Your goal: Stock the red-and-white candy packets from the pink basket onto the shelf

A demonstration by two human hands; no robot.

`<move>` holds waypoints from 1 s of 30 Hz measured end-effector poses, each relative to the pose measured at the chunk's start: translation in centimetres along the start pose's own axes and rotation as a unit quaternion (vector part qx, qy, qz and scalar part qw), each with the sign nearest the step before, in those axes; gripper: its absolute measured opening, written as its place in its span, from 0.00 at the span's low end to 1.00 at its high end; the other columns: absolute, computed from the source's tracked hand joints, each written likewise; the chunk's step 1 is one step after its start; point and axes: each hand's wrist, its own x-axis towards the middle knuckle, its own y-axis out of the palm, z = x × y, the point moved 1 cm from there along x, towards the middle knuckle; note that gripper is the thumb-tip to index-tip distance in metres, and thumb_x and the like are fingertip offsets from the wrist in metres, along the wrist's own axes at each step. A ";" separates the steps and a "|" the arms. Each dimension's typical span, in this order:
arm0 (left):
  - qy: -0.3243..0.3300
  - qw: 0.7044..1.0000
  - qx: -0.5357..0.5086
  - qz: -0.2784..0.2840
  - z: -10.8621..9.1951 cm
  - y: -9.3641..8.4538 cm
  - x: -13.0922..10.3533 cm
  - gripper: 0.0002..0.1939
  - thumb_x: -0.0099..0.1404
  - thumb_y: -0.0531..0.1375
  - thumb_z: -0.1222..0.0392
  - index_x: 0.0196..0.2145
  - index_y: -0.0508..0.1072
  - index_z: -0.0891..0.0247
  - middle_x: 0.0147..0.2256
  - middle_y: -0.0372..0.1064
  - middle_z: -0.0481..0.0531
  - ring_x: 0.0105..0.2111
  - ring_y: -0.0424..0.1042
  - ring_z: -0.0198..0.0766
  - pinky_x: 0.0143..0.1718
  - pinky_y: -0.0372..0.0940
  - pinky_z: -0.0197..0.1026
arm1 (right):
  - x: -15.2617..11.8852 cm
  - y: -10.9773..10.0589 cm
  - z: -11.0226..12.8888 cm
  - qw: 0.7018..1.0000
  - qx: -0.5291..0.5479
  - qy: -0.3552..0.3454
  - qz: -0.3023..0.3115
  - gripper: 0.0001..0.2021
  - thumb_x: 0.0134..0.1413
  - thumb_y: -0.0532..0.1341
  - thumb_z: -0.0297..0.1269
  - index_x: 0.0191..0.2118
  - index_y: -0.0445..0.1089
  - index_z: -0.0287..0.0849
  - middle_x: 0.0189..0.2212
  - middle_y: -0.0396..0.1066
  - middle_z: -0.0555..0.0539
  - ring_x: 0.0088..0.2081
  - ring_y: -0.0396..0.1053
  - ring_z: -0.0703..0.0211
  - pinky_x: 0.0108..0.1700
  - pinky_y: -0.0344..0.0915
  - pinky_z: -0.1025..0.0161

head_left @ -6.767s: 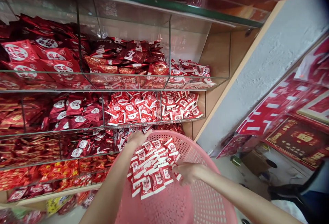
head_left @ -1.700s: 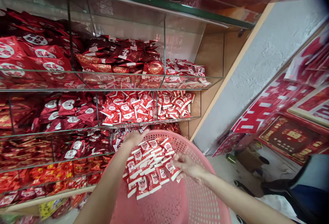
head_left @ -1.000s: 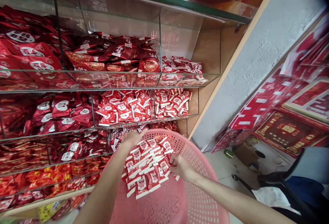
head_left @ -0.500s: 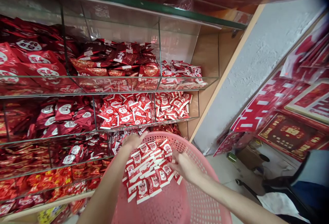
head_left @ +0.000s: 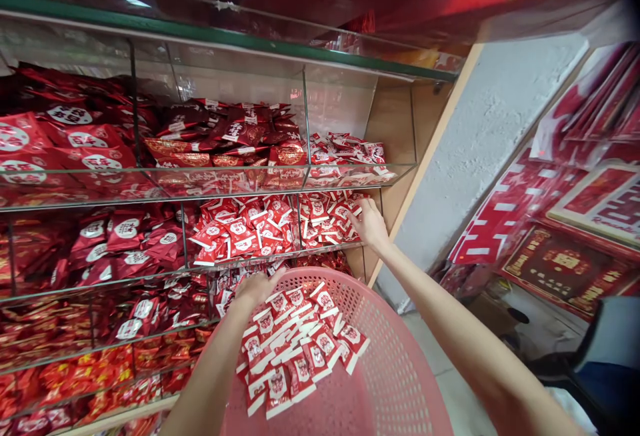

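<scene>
My left hand (head_left: pixel 259 287) grips the far-left rim of a pink plastic basket (head_left: pixel 400 349), its thumb along the rim and its other fingers partly hidden. Inside the basket lie several small red sachets (head_left: pixel 300 373) with white ends and a printed figure, heaped towards the left and middle. My right hand (head_left: pixel 373 225) reaches past the basket to a glass-fronted shelf compartment. Its fingers, a little apart, are at the right side of a pile of matching red-and-white sachets (head_left: pixel 320 209). No sachet can be seen held between them.
Glass dividers split the shelves (head_left: pixel 240 266) into compartments of red packets. Larger dark red packets (head_left: pixel 125 229) fill those to the left. A thick green-edged glass shelf (head_left: pixel 225 33) runs above. A grey wall (head_left: pixel 465 149) and red decorations (head_left: pixel 500 216) stand right, with a chair (head_left: pixel 600 349) below.
My right hand has left the sachets in the basket and moved up to the shelf compartment. One more sachet shows at the heap's right side. My left hand stays at the rim.
</scene>
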 end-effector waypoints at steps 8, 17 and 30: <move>-0.003 1.000 -0.007 -0.005 0.1 0.1 0.2 0.41 0.55 0.37 0.28 0.36 0.72 0.66 0.41 0.68 0.64 0.42 0.67 0.57 0.45 0.60 0.56 | 2.0 1.0 0.5 0.992 -0.067 0.083 0.064 0.17 0.54 0.54 0.40 0.49 0.58 0.41 0.48 0.60 0.39 0.45 0.65 0.48 0.41 0.61 0.57; -0.001 1.000 -0.010 0.003 0.1 0.0 0.1 0.42 0.55 0.37 0.28 0.37 0.72 0.68 0.42 0.67 0.66 0.43 0.67 0.58 0.46 0.59 0.55 | 2.1 1.0 0.6 0.982 -0.054 0.157 0.085 0.22 0.50 0.56 0.45 0.49 0.59 0.39 0.50 0.61 0.35 0.47 0.65 0.46 0.43 0.61 0.56; -0.007 1.000 0.006 0.007 -0.3 -0.2 0.0 0.45 0.55 0.36 0.28 0.42 0.71 0.70 0.45 0.65 0.68 0.45 0.65 0.59 0.47 0.59 0.54 | 1.4 -3.1 0.1 0.985 0.000 0.106 0.133 0.19 0.44 0.57 0.49 0.38 0.70 0.41 0.31 0.72 0.44 0.36 0.68 0.53 0.35 0.60 0.63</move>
